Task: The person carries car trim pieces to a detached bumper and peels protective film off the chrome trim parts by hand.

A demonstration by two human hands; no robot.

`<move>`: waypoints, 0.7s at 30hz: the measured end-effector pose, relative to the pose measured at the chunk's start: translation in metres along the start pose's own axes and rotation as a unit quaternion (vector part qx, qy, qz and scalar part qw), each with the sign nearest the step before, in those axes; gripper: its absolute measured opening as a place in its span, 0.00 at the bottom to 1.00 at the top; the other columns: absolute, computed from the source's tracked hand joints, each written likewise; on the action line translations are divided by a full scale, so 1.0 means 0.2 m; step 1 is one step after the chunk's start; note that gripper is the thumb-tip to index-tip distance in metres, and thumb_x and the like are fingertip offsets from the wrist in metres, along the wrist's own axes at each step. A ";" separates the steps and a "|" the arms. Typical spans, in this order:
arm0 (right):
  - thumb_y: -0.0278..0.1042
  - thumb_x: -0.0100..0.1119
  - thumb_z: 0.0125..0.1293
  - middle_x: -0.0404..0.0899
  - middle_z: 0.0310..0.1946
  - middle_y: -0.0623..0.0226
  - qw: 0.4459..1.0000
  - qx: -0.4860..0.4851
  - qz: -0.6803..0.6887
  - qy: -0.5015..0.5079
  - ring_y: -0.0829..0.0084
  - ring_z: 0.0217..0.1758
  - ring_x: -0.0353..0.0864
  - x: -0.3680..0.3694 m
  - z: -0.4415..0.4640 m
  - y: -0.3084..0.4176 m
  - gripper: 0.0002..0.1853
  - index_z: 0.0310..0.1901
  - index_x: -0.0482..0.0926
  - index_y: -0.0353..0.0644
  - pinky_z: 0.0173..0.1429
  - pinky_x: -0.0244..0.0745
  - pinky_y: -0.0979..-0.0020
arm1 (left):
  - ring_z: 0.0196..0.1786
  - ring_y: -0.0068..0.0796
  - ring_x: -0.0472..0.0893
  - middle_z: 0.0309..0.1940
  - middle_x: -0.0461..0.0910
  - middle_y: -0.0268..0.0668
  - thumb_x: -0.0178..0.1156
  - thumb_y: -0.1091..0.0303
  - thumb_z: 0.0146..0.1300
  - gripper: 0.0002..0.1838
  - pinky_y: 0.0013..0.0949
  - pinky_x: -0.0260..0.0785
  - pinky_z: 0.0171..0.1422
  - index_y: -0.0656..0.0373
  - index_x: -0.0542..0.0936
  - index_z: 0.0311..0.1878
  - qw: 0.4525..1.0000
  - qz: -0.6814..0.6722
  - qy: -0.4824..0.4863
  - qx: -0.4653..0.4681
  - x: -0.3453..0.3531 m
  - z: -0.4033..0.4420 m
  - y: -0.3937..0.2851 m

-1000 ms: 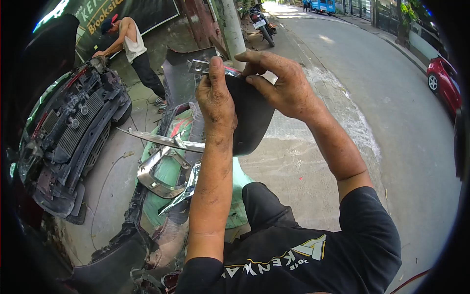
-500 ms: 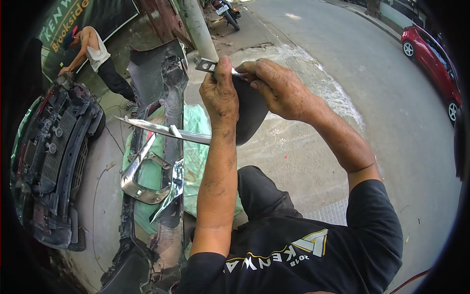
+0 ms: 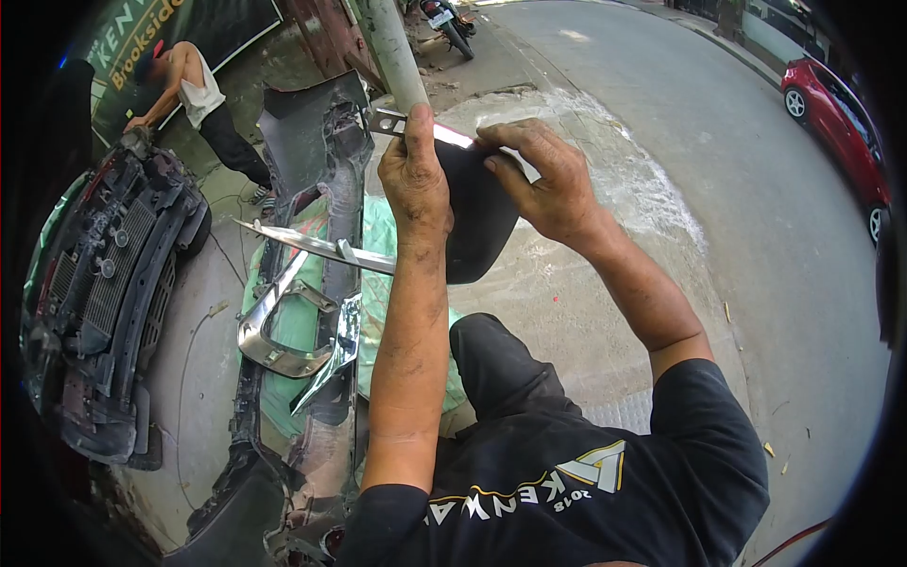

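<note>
A dark, curved panel (image 3: 477, 213) with a bright, shiny upper edge and a metal end tab with holes (image 3: 387, 122) is held up in front of me. My left hand (image 3: 416, 184) is closed around its left side, thumb pressed up near the tab. At the upper right edge, my right hand (image 3: 548, 180) has its thumb and forefinger bent against the piece; the exact contact is partly hidden. A long chrome strip (image 3: 321, 248) runs left from behind my left forearm. Whether it joins the panel I cannot tell.
A worn bumper (image 3: 326, 180) lies on green sheeting (image 3: 378, 227), with a chrome frame trim (image 3: 283, 361) on it. On the left stands a vehicle front end (image 3: 113, 274), where another person (image 3: 194, 90) bends over. A pole (image 3: 392, 47), motorcycle (image 3: 449, 26) and red car (image 3: 831, 123) are beyond.
My right hand has shifted slightly right along the panel's edge, away from my left hand, baring more of the shiny edge. Its fingertips look farther apart. My left hand keeps its hold.
</note>
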State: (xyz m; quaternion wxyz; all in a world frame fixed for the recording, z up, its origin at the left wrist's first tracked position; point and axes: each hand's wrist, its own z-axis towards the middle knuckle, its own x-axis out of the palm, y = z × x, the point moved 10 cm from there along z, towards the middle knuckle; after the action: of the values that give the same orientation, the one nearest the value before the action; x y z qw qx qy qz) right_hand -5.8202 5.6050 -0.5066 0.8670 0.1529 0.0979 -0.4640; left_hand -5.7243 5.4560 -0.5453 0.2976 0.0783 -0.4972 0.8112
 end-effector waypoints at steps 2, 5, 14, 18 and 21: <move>0.20 0.63 0.57 0.80 0.37 0.58 1.000 0.008 -0.006 -0.016 0.60 0.42 0.81 0.01 -0.01 -0.01 0.17 0.49 0.77 0.39 0.46 0.77 0.64 | 0.28 0.15 0.60 0.22 0.64 0.23 0.62 0.42 0.63 0.26 0.24 0.51 0.33 0.59 0.76 0.27 1.000 0.007 -0.017 -0.003 0.00 -0.01 -0.01; 0.16 0.63 0.57 0.82 0.39 0.61 1.000 0.015 -0.021 -0.012 0.66 0.43 0.84 0.01 -0.01 -0.01 0.19 0.50 0.77 0.40 0.47 0.80 0.68 | 0.28 0.15 0.59 0.22 0.64 0.23 0.62 0.42 0.63 0.26 0.24 0.51 0.32 0.59 0.76 0.28 0.999 0.029 -0.018 0.004 0.00 -0.02 -0.02; 0.16 0.57 0.59 0.78 0.38 0.55 0.998 0.028 0.036 0.034 0.55 0.42 0.79 0.09 -0.04 -0.06 0.14 0.47 0.73 0.37 0.47 0.75 0.59 | 0.28 0.16 0.65 0.22 0.66 0.23 0.62 0.46 0.64 0.23 0.25 0.57 0.33 0.57 0.77 0.25 0.998 0.061 -0.032 -0.004 -0.02 -0.03 0.02; 0.15 0.59 0.58 0.79 0.38 0.55 0.999 -0.006 -0.023 0.031 0.57 0.41 0.81 0.09 -0.07 -0.02 0.14 0.45 0.74 0.37 0.44 0.76 0.61 | 0.26 0.17 0.61 0.20 0.64 0.25 0.61 0.41 0.63 0.28 0.25 0.54 0.30 0.59 0.74 0.24 0.996 0.080 -0.035 0.006 0.00 -0.04 0.02; 0.15 0.58 0.58 0.78 0.37 0.54 0.998 -0.007 -0.046 0.037 0.56 0.41 0.80 0.11 -0.11 -0.01 0.14 0.45 0.73 0.37 0.43 0.75 0.60 | 0.27 0.17 0.62 0.20 0.64 0.25 0.60 0.40 0.63 0.28 0.26 0.54 0.31 0.58 0.74 0.24 0.996 0.078 -0.033 0.001 -0.02 -0.02 0.08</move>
State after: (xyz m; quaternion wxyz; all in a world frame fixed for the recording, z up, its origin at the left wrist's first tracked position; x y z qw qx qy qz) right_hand -5.8099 5.5943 -0.5355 0.8416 0.1592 0.1396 -0.4969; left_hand -5.7296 5.4533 -0.5615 0.2170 0.0659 -0.5105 0.8294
